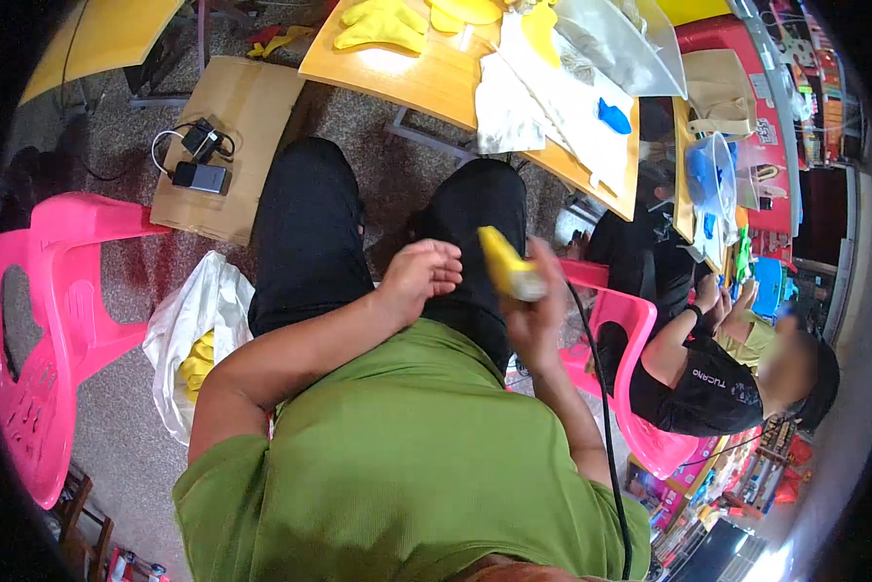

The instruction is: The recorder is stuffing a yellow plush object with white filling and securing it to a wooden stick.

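Note:
My right hand [541, 306] is closed around a small yellow cloth piece [502, 260], above my right thigh. A whitish end shows on that piece near my fingers, and motion blurs it a little. To its left, over my lap, my left hand [419, 278] has its fingers curled in; whether anything is inside them is hidden. The two hands are apart. On the wooden table [446, 92] ahead lie flat yellow cloth pieces [383, 26], a thin stick [543, 102], white cloth [507, 112] and a small blue piece [613, 116].
A clear plastic bin [640, 44] stands on the table. Left of me are a cardboard sheet [227, 145] with a black device, a pink chair [63, 320] and a white bag [198, 335] of yellow pieces. A dark cable [603, 388] hangs by my right arm. Another person [703, 383] sits at right.

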### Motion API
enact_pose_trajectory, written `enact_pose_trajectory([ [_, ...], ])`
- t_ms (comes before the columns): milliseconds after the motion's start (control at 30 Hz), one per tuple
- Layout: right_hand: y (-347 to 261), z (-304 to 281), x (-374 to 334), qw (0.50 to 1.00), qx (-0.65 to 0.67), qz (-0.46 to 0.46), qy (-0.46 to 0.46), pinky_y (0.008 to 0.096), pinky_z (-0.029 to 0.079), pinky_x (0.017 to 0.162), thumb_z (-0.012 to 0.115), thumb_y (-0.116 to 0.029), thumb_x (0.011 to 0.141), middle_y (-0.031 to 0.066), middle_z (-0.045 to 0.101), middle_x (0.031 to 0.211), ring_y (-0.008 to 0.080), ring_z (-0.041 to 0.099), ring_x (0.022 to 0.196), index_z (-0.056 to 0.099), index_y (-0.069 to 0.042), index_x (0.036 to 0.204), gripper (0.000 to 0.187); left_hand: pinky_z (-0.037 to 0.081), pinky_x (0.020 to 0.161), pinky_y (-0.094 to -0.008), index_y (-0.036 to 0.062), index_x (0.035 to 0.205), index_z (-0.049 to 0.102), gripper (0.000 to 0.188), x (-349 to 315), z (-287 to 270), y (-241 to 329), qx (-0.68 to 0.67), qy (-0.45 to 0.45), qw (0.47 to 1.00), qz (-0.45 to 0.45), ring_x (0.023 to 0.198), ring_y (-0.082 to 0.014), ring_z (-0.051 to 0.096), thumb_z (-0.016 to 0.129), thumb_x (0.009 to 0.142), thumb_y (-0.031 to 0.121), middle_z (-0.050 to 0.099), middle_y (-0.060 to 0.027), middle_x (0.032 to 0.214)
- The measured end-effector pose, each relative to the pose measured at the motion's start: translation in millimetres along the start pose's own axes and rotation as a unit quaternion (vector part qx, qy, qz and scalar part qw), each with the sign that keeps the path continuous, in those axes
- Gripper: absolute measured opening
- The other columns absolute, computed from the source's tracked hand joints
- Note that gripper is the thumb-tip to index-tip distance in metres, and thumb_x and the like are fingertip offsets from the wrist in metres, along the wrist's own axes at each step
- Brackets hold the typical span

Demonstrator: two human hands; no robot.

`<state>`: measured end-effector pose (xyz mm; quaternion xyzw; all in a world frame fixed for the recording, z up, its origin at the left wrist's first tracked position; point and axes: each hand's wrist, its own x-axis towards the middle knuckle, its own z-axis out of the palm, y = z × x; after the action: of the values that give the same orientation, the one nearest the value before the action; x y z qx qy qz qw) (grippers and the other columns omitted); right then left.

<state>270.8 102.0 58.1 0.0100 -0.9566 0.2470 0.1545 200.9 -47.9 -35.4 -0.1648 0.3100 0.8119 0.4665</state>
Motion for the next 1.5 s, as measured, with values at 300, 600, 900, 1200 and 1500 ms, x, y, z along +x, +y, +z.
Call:
enact_pose_trajectory([
  [300, 13, 14, 2, 0.994, 0.042, 0.011, -0.097, 0.03, 0.045, 0.085, 0.056, 0.005, 0.081, 0.0132, 0.054, 0.114, 0.0227, 0.058, 0.096, 0.033, -0.001, 0.135, 0.059, 0.051, 0.07, -0.0325, -0.0022, 0.102, 0.054, 0.034, 9, 2, -14, -0.011, -0.037, 0.997, -0.059, 0.077, -0.0209, 0.06, 0.042, 0.071, -0.008, 0.06, -0.01, 0.088],
  [600, -11, 5, -8, 0.977, 0.107, 0.074, -0.169, 0.0342, 0.048, 0.082, 0.058, 0.006, 0.078, 0.0179, 0.06, 0.11, 0.0304, 0.062, 0.097, 0.048, -0.001, 0.122, 0.045, 0.05, 0.066, -0.0288, -0.0037, 0.107, 0.051, 0.038, 6, 1, -11, -0.019, -0.021, 0.995, -0.1, 0.079, -0.0197, 0.059, 0.04, 0.07, -0.01, 0.059, -0.0125, 0.089],
  [900, -6, 2, -19, 0.88, 0.345, 0.292, -0.146, 0.0238, 0.046, 0.069, 0.05, 0.0, 0.084, 0.008, 0.059, 0.099, 0.0129, 0.057, 0.08, 0.044, 0.002, 0.124, 0.04, 0.051, 0.067, -0.0268, 0.0012, 0.111, 0.053, 0.032, -5, -11, -2, 0.094, -0.144, 0.985, 0.02, 0.081, -0.0129, 0.058, 0.047, 0.079, -0.003, 0.058, -0.0071, 0.091],
  [1200, -8, 0, -13, 0.84, 0.404, 0.311, -0.184, 0.0188, 0.039, 0.048, 0.06, -0.008, 0.084, 0.0039, 0.059, 0.084, 0.0053, 0.049, 0.055, 0.04, 0.0, 0.127, 0.048, 0.048, 0.06, -0.0224, 0.0017, 0.102, 0.059, 0.02, -26, -4, 23, 0.268, -0.18, 0.944, 0.07, 0.068, -0.0089, 0.057, 0.059, 0.086, 0.014, 0.063, -0.0039, 0.086],
  [1500, 8, 13, -26, 0.909, 0.333, 0.236, -0.077, 0.0223, 0.046, 0.063, 0.066, -0.006, 0.08, 0.004, 0.055, 0.09, 0.0093, 0.055, 0.072, 0.046, -0.003, 0.112, 0.038, 0.043, 0.058, -0.0214, 0.0023, 0.093, 0.057, 0.009, -29, 1, 25, 0.304, -0.136, 0.934, 0.127, 0.065, -0.0063, 0.052, 0.057, 0.087, 0.008, 0.059, -0.0001, 0.078],
])
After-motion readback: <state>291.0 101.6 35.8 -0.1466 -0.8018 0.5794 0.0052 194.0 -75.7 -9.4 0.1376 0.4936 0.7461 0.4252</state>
